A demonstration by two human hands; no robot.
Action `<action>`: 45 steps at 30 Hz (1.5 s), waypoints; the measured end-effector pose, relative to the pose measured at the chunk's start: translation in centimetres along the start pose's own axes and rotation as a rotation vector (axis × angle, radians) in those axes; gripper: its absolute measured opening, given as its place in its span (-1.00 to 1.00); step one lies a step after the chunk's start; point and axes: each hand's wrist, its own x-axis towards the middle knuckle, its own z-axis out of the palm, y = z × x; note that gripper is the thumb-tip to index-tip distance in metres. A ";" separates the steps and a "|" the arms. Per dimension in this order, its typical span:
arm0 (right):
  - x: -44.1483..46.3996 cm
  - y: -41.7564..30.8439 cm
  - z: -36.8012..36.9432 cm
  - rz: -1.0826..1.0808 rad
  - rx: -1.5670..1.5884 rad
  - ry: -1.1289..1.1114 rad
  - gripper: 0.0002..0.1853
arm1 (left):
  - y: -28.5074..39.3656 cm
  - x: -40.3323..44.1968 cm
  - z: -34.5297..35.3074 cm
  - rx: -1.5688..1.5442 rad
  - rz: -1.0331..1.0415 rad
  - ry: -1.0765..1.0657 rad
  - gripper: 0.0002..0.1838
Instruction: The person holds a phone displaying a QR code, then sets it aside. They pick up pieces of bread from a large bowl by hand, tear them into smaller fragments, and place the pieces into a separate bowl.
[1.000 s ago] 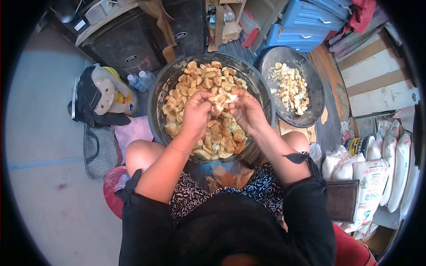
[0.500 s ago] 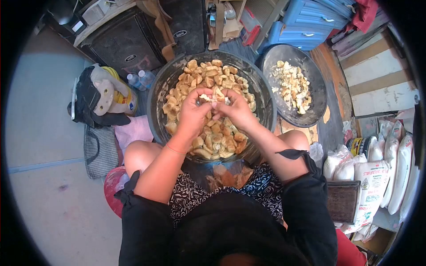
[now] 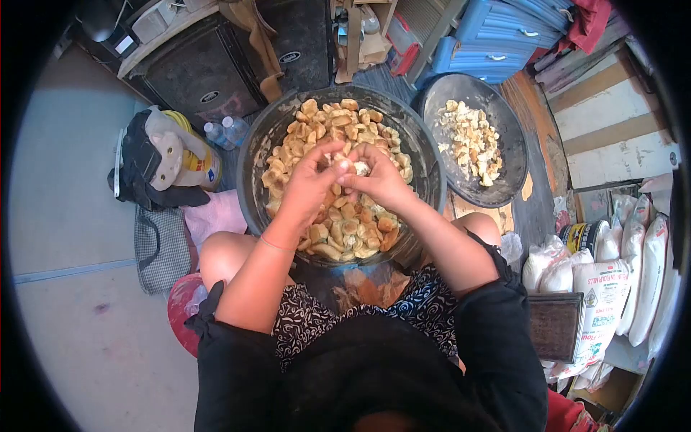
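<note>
A large dark round tub (image 3: 252, 209) between my knees holds many golden-brown bread pieces (image 3: 353, 223). Above its middle, my left hand (image 3: 315, 176) has its fingers bent around a torn bread piece. My right hand (image 3: 376, 176) pinches the torn bread (image 3: 360, 168) too, its pale crumb showing beside the fingers. The fingertips of both hands meet, and they hide part of the bread. To the right of the tub, a dark shallow basin (image 3: 511, 169) contains smaller, paler torn pieces (image 3: 471, 140).
Two plastic bottles (image 3: 234, 131) and a bucket with a grey cloth (image 3: 169, 151) stand left of the tub. A checkered bag (image 3: 163, 248) lies below them. Black cabinets (image 3: 198, 72) and blue drawers (image 3: 497, 39) are behind. Flour sacks (image 3: 601, 302) stand at the right.
My hands have turned and drawn closer together over the tub. The bread between them, wide and visible earlier, is now mostly covered by the fingers.
</note>
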 end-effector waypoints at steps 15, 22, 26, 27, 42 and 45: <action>-0.6 0.4 0.7 0.275 0.457 0.035 -0.53 | -3.0 0.0 0.3 0.316 0.110 -0.047 -0.54; 1.5 1.4 -4.7 0.245 0.549 0.164 -0.69 | -1.1 -0.1 1.0 0.163 -0.102 -0.352 -0.26; 3.6 0.5 -14.0 -0.084 0.771 0.363 -0.73 | 0.1 1.0 -0.8 0.208 -0.157 -0.273 -0.31; 3.6 -0.2 -16.3 -0.181 0.934 0.513 -0.73 | 0.3 1.5 -1.5 0.426 -0.031 -0.189 -0.36; 9.2 25.0 -4.6 0.264 -1.290 0.263 -0.43 | 0.1 2.3 -3.0 0.948 0.354 -0.057 -0.72; 8.9 17.6 -4.7 0.455 -0.694 0.031 -0.44 | 0.4 1.8 -2.9 1.065 0.248 -0.136 -0.75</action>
